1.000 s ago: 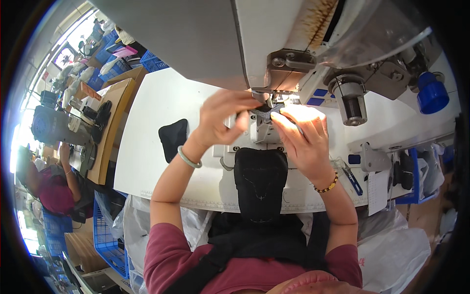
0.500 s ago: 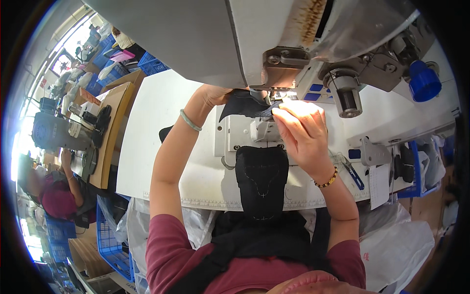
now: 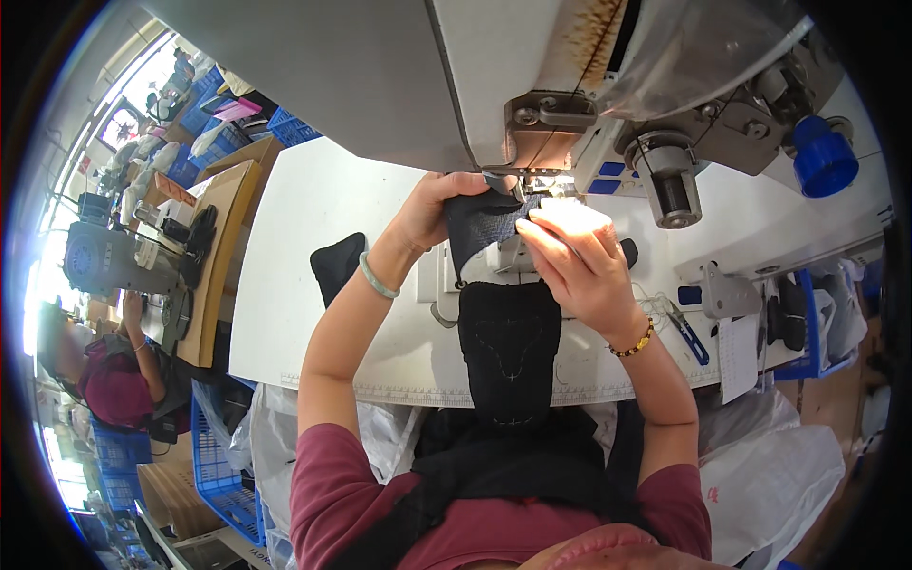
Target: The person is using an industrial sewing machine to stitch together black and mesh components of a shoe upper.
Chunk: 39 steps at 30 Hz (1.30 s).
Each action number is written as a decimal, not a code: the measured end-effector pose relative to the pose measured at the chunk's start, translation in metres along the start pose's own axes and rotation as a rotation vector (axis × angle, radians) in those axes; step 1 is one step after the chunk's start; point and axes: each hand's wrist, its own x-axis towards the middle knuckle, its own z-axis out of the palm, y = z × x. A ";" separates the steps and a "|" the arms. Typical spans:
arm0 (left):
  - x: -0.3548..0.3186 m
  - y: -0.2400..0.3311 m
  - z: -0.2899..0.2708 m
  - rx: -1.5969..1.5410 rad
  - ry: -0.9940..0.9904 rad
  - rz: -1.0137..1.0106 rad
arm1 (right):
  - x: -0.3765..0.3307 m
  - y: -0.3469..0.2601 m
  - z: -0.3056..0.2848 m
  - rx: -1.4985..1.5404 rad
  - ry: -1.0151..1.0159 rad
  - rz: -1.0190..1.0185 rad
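Observation:
My left hand grips the top edge of a small dark fabric piece and holds it under the head of a white sewing machine, close to the needle area. My right hand presses fingers on the right side of the same piece under the bright lamp light. A longer black stitched panel lies on the white table below my hands and hangs over its front edge toward my lap.
Another black fabric piece lies on the table at left. Blue-handled snips rest at right near a blue bin. White plastic bags hang below. A person works at another machine far left, beside blue crates.
My left hand has lifted the small dark piece up to the needle area and my view has moved closer to the machine. The right hand stayed by the presser foot.

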 end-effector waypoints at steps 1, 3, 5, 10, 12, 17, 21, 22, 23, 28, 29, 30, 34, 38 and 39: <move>-0.002 0.001 0.001 0.045 0.006 0.022 | -0.001 0.002 0.000 0.008 -0.003 -0.002; -0.003 0.000 0.002 0.061 -0.008 0.049 | -0.002 0.004 0.000 0.020 -0.007 0.000; -0.004 -0.001 0.004 0.077 -0.019 0.075 | -0.001 0.006 0.000 0.030 0.009 -0.019; -0.008 0.002 0.010 0.128 0.067 0.077 | 0.000 0.007 0.003 0.040 0.052 -0.061; -0.016 -0.001 0.026 0.166 0.204 0.105 | -0.001 0.005 0.001 0.038 0.050 -0.072; -0.032 -0.011 0.047 0.208 0.275 0.187 | -0.004 0.002 -0.004 0.054 0.007 -0.074; -0.032 -0.006 0.056 0.209 0.299 0.131 | -0.002 0.003 -0.005 0.056 0.017 -0.111; -0.032 -0.005 0.058 0.186 0.334 0.102 | -0.001 0.003 -0.005 0.050 0.025 -0.120; -0.033 -0.007 0.055 0.184 0.331 0.105 | -0.001 0.002 -0.005 0.047 0.023 -0.122; -0.032 -0.012 0.051 0.115 0.304 0.128 | -0.001 0.002 -0.003 0.032 0.021 -0.120; -0.032 -0.012 0.051 0.112 0.291 0.124 | -0.002 0.001 -0.005 0.031 0.016 -0.130; -0.032 -0.013 0.051 0.109 0.290 0.134 | -0.001 0.000 -0.005 0.060 0.011 -0.108; -0.033 -0.022 0.055 0.106 0.339 0.169 | -0.006 0.000 -0.006 0.099 0.010 -0.084; -0.035 -0.029 0.060 0.099 0.360 0.195 | -0.005 0.002 -0.008 0.085 0.004 -0.098; -0.035 -0.030 0.061 0.083 0.361 0.206 | -0.005 0.003 -0.008 0.082 0.005 -0.100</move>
